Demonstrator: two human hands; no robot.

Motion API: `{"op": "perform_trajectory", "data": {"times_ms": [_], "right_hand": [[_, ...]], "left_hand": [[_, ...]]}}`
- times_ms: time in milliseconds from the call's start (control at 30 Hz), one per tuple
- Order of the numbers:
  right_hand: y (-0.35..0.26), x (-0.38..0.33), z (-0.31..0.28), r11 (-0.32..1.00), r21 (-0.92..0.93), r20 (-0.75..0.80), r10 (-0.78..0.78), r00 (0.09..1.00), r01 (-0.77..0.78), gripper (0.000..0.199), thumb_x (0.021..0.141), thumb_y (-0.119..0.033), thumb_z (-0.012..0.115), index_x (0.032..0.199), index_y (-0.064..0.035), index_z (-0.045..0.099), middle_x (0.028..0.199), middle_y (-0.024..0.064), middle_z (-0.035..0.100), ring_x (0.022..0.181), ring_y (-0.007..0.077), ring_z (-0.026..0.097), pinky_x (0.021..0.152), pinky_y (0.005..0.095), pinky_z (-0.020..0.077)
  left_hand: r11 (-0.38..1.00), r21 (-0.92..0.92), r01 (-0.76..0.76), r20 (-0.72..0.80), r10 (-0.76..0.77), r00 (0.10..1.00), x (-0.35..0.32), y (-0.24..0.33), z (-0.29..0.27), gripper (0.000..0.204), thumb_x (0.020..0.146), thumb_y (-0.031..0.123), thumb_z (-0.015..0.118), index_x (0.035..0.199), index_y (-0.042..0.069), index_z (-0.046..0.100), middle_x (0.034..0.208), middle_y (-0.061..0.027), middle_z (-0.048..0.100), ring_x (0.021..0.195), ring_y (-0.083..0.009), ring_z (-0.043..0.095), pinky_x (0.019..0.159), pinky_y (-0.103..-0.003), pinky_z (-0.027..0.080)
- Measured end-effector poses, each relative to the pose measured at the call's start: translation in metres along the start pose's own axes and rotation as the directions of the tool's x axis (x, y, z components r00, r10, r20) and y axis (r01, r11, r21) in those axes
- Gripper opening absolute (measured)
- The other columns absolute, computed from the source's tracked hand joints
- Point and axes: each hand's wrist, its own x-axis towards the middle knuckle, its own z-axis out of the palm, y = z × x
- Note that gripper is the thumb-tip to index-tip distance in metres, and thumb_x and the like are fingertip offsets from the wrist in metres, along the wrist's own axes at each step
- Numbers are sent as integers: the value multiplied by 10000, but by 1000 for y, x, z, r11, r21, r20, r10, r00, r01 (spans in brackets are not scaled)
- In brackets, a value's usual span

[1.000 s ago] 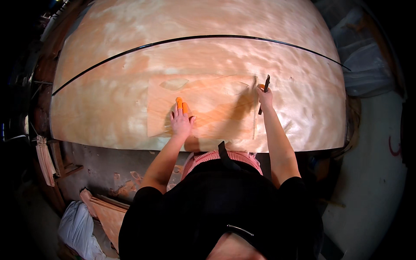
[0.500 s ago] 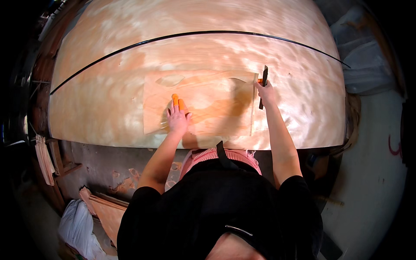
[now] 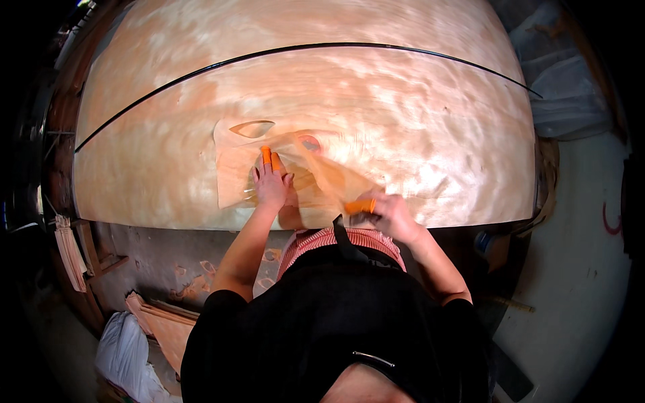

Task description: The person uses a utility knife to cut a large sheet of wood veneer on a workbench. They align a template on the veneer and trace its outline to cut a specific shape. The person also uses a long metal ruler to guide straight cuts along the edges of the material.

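Pale veneer covers the counter (image 3: 416,121); the left hand (image 3: 272,185) presses flat, fingers together, pinning a cut patch (image 3: 235,171), while the blurred right hand (image 3: 390,215) pinches its corner.

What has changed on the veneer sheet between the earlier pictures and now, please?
The right hand has come back from the far right of the small veneer piece to the near table edge, lifting that side. The left hand stays pressed flat on it; the large sheet is unmoved.

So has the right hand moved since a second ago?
Yes. The right hand has come down from the far right of the small veneer piece to the near edge of the big wood sheet, toward the body.
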Motion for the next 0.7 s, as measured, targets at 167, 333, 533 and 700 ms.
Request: {"op": "perform_trajectory", "data": {"times_ms": [167,333,533,700], "right_hand": [[50,23,-18,864,-8,-544,418,728,-503,330,735,-19,596,1049,-68,507,789,32,561,487,119,446,457,243,384],[87,21,13,778,242,-257,627,735,-579,264,793,-95,548,1042,-28,489,720,35,533,558,103,463,530,239,392],[89,51,96,835,91,294,498,816,-543,179,819,-142,451,908,12,476,783,168,559,759,288,548,689,348,428],[90,75,146,896,-82,422,428,799,-437,162,834,-138,400,893,-14,487,826,186,542,774,326,535,701,372,425]], "left_hand": [[999,-47,12,-67,-15,998,-1,-3,-2,642,764,380,530,1227,-23,338,1277,-180,293,1219,-310,214,972,-469,201],[951,-310,-8,-166,-46,985,9,-6,-5,490,742,231,579,1141,-3,417,1190,-174,378,1095,-323,358,916,-403,305],[835,-550,0,-429,-283,858,44,-35,19,358,769,135,522,1096,2,463,1154,-179,421,1026,-324,427,879,-389,355],[966,-260,12,-525,-152,837,50,-28,19,402,787,169,458,1162,27,447,1216,-148,401,1121,-314,377,942,-406,298]]}}
